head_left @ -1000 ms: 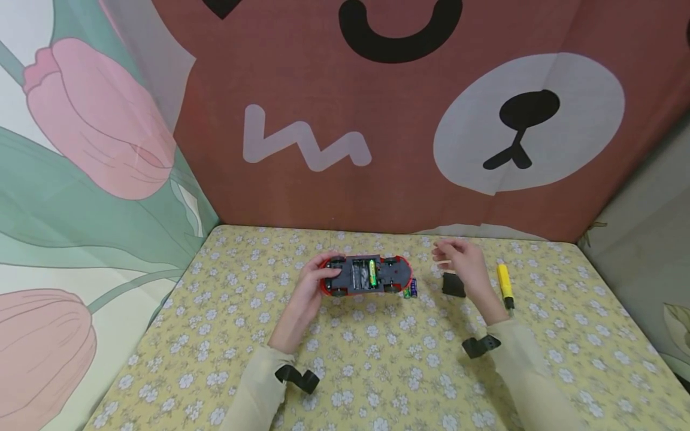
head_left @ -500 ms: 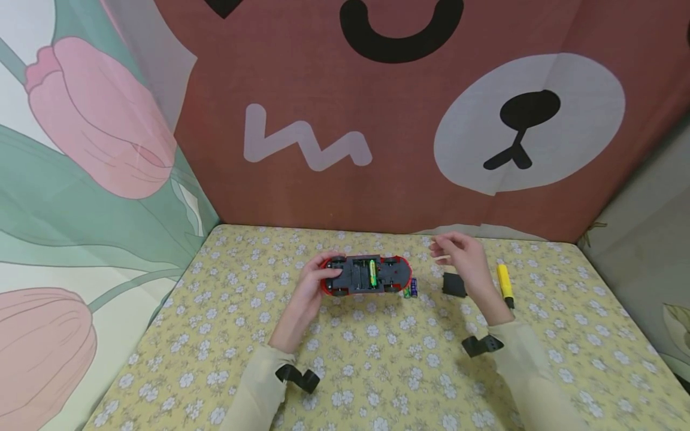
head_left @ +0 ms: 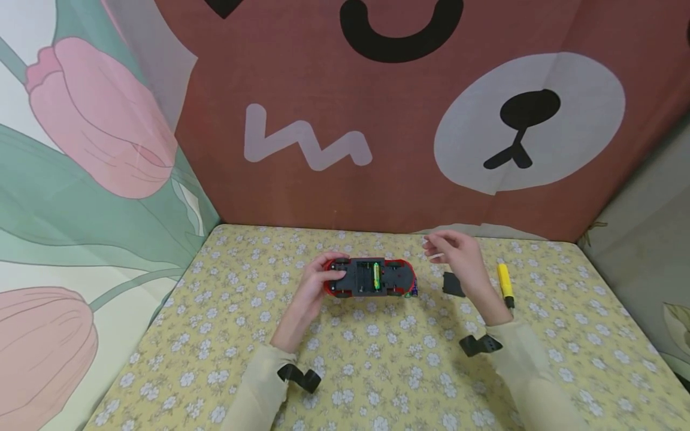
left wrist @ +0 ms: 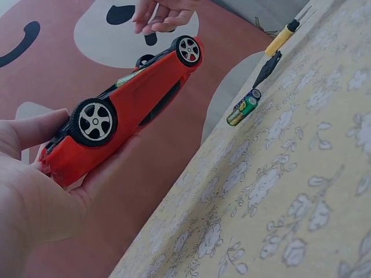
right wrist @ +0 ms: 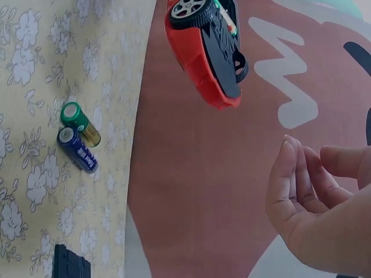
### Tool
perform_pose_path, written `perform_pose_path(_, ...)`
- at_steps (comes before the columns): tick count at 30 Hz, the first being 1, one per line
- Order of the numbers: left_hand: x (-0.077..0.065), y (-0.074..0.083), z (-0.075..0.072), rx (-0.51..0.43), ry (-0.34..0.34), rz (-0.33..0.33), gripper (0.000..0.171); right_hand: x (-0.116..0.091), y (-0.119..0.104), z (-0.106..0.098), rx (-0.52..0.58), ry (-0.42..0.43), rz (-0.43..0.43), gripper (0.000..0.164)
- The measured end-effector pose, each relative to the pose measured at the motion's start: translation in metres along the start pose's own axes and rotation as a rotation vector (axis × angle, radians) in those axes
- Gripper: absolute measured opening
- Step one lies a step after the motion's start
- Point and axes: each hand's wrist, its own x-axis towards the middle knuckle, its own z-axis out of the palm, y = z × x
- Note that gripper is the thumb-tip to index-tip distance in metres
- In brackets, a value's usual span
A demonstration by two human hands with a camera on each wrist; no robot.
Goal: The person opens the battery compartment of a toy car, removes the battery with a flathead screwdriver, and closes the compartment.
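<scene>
My left hand (head_left: 311, 288) grips one end of a red toy car (head_left: 399, 278), thumb on its black underside and fingers beneath. The car is upside down above the table, its battery compartment uncovered. One green battery (head_left: 377, 276) lies in the compartment's right part; the left part looks dark and bare. To the right of the car my right hand (head_left: 463, 263) hovers with loosely bent fingers and nothing between them, as the right wrist view (right wrist: 316, 200) also has it. A green battery (right wrist: 80, 123) and a blue battery (right wrist: 77, 149) lie side by side on the table.
A black battery cover (head_left: 453, 284) lies on the tablecloth below my right hand. Right of it is a screwdriver with a yellow handle (head_left: 504, 278). The flowered tablecloth (head_left: 377, 371) reaches back to a brown wall hanging (head_left: 302, 197).
My left hand has shifted the car slightly to the right, so it now overlaps the loose batteries in the head view. The right hand has drifted a little up and left, still holding nothing.
</scene>
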Motion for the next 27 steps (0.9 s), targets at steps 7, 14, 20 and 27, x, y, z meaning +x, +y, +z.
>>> perform_pose_path(7,0.001,0.0,0.002,0.003,-0.008,0.007,0.035,-0.003,-0.007,0.005,0.011,-0.034,-0.019,0.033)
perform_pose_path(14,0.001,0.004,0.004,-0.004,-0.01,0.006,0.034,-0.006,-0.014,0.016,-0.018,-0.095,-0.017,0.03)
perform_pose_path(20,0.003,0.015,0.009,-0.016,-0.012,0.026,0.033,-0.007,-0.024,0.025,-0.053,-0.116,-0.071,0.028)
perform_pose_path(27,0.008,0.03,0.019,0.003,-0.025,0.064,0.034,-0.009,-0.035,0.027,-0.09,-0.105,-0.104,0.026)
